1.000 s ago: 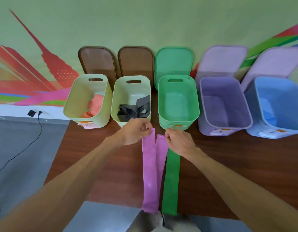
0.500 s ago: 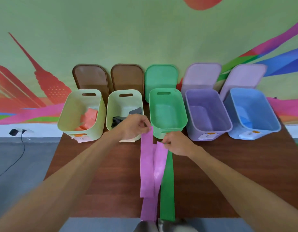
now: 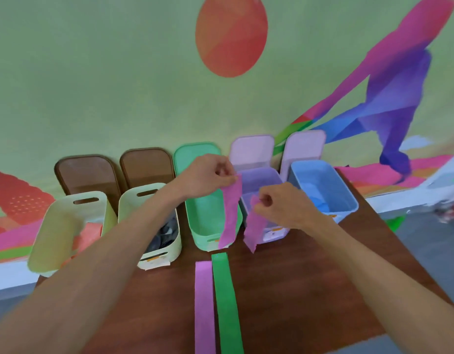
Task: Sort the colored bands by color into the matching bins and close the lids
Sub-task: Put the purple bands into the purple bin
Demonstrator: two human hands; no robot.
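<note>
A pink-purple held band [image 3: 231, 213] is lifted clear of the table [image 3: 297, 290], its upper end pinched by the left hand [image 3: 208, 175] between thumb and curled fingers. A 2nd hanging length is pinched the same way by the right hand [image 3: 284, 205]. Whether the 2 lengths are 1 loop or 2 separate bands cannot be told. They are held over the gap between the green bin [image 3: 205, 221] and the purple bin [image 3: 261, 180], probably so that they can be dropped into the purple one, the color match.

The material is seen as thin, matte and limp, and it hangs with a slight twist. 2 more strips are left flat on the dark wood-grain table, just beside each other: a flat purple band [image 3: 205, 302] and a green band [image 3: 227, 302].

5 smooth plastic bins with rounded corners are lined along the wall. Orange pieces are kept in the far-left cream bin [image 3: 62, 226], and dark ones in the second cream bin [image 3: 144, 200]. All 5 lids [image 3: 195, 154] are stood upright behind the bins, so nothing is closed yet.
</note>
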